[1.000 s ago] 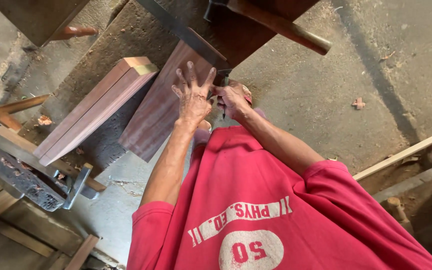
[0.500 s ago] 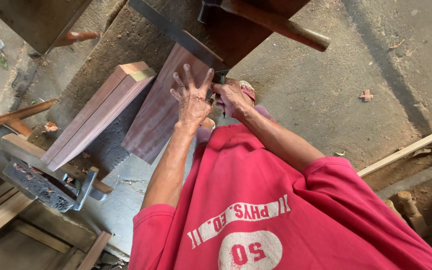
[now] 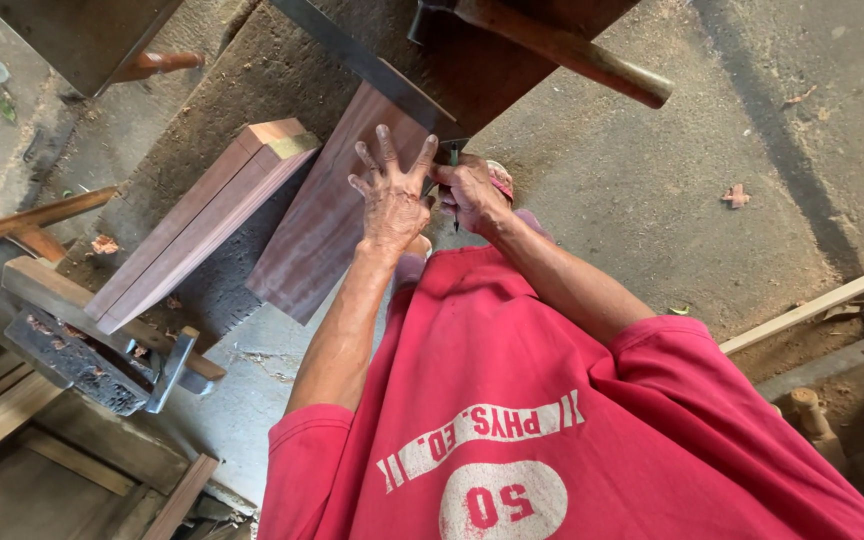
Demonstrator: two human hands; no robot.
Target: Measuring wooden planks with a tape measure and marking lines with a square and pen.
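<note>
Head view, looking down over a red shirt [image 3: 552, 420] at both hands. Left hand [image 3: 390, 195] lies flat on a reddish-brown board [image 3: 322, 225], fingers [image 3: 385, 148] spread wide, palm down, gripping nothing; fingertips reach up to a long metal straightedge [image 3: 372, 72] that crosses the board's far end at a slant. Right hand [image 3: 470, 190] sits just beside the left, fingers curled narrow around a thin dark pencil [image 3: 454, 160], its upper end near the straightedge edge; whether the tip touches the wood cannot be told. The board rests on a dusty, sawdust-covered bench [image 3: 252, 80], its near end overhanging toward the body. To the left of the board, apart from it, two planks stacked face to face [image 3: 202, 230] lie at a similar slant. A hammer [image 3: 562, 45] with a wooden handle lies at the top of the frame, beyond the straightedge. At lower left, a grimy metal clamp [image 3: 87, 360] sits on rough timber. The concrete floor [image 3: 672, 180] shows on the right, with dry leaves on it.
</note>
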